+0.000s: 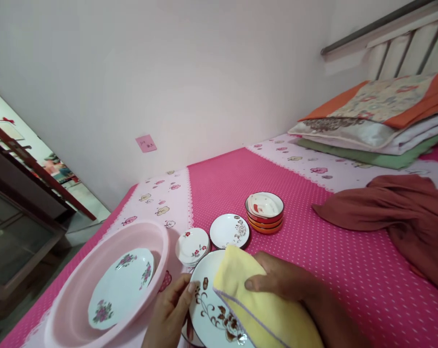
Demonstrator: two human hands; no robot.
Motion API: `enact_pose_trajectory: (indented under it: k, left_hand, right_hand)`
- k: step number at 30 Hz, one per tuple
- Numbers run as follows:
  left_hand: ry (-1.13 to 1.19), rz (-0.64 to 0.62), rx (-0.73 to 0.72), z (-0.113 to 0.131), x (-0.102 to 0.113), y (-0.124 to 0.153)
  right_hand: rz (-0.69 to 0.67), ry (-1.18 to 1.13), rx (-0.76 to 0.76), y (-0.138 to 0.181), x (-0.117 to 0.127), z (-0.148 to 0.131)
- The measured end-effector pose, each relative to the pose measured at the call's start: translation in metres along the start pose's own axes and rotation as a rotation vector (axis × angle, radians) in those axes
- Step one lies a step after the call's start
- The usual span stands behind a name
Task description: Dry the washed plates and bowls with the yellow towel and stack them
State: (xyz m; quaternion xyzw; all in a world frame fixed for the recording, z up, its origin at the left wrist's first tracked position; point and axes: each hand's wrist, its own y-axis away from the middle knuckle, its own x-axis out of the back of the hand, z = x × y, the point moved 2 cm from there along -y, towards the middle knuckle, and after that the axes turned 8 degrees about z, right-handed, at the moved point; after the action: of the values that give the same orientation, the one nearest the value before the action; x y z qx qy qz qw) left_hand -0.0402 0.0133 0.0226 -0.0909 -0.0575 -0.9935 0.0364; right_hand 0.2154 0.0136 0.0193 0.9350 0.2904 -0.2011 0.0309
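Note:
My left hand (170, 314) grips the left rim of a white plate (211, 316) with a brown flower pattern, held near the bottom of the view. My right hand (280, 280) presses a yellow cloth (255, 304) onto the plate's right side, fingers curled over the cloth. Just beyond the plate lie a small stack of white saucers with red flowers (192, 246), a single white saucer (229, 230), and a stack of red and orange bowls (264, 211).
A pink basin (77, 299) at the lower left holds a flowered white plate (122, 287). All rests on a bed with a pink dotted sheet (313, 261). A brown garment (396, 212) lies at right, folded bedding (378, 125) behind it. A wall runs behind.

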Motion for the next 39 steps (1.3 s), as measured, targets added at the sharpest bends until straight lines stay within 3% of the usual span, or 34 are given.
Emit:
enact_pose_trajectory:
  k: [4, 10, 14, 16, 21, 24, 31, 39]
  left_hand:
    - [-0.094, 0.062, -0.038, -0.008, -0.009, -0.009]
    - [-0.055, -0.041, 0.028, -0.020, -0.014, -0.013]
    - [0.029, 0.121, -0.021, -0.022, -0.014, -0.015]
    - [0.057, 0.226, -0.027, -0.025, -0.014, -0.019]
    - [0.132, 0.417, -0.029, -0.036, -0.022, -0.040]
    - [0.153, 0.471, -0.021, -0.041, -0.033, -0.054]
    - [0.203, 0.535, 0.011, -0.044, -0.059, -0.084]
    - [0.276, 0.561, 0.142, -0.040, -0.099, -0.118]
  right_hand:
    - [0.001, 0.193, -0.109, -0.008, 0.031, 0.012]
    - [0.164, 0.301, -0.112, -0.041, 0.057, 0.008]
    - [0.354, 0.247, -0.034, -0.044, 0.060, 0.008]
    - [0.371, 0.295, -0.043, -0.041, 0.063, 0.007]
    - [0.361, 0.760, -0.204, -0.035, 0.075, 0.010]
    - [0.401, 0.942, -0.309, -0.035, 0.082, 0.019]
    - [0.515, 1.128, -0.389, -0.029, 0.102, 0.020]
    - [0.551, 1.134, -0.422, -0.028, 0.109, 0.017]
